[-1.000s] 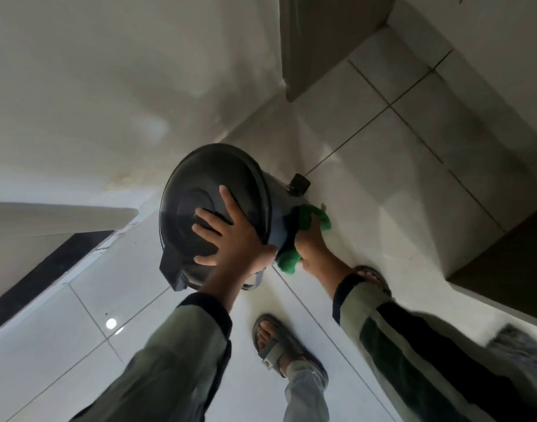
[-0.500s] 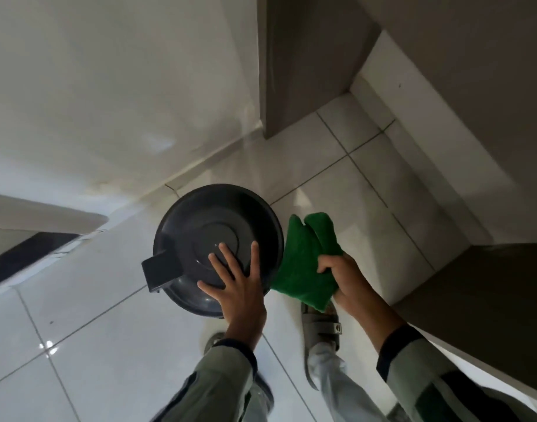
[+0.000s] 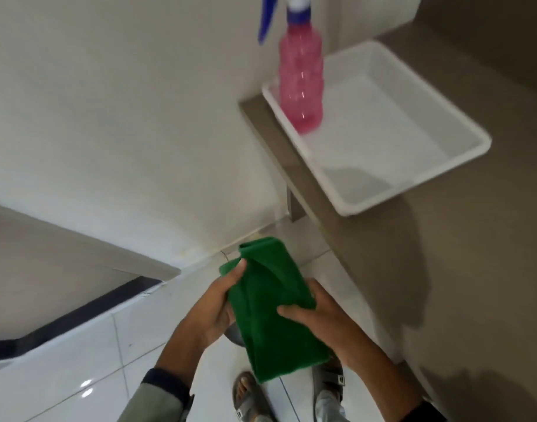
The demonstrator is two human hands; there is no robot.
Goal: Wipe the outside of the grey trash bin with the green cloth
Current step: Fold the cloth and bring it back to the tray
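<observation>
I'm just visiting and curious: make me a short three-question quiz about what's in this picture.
1. True or false: both hands, the left hand and the right hand, hold the green cloth.
2. Where does the pink spray bottle stand? A) on the floor B) in the white tray C) in a hand
3. Fill in: the person's feet wear ____.

Key: 1 true; 2 B; 3 sandals.

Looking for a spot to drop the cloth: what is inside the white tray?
Only the pink spray bottle stands in the white tray, at its far corner; the rest is bare. Nothing covers it.
</observation>
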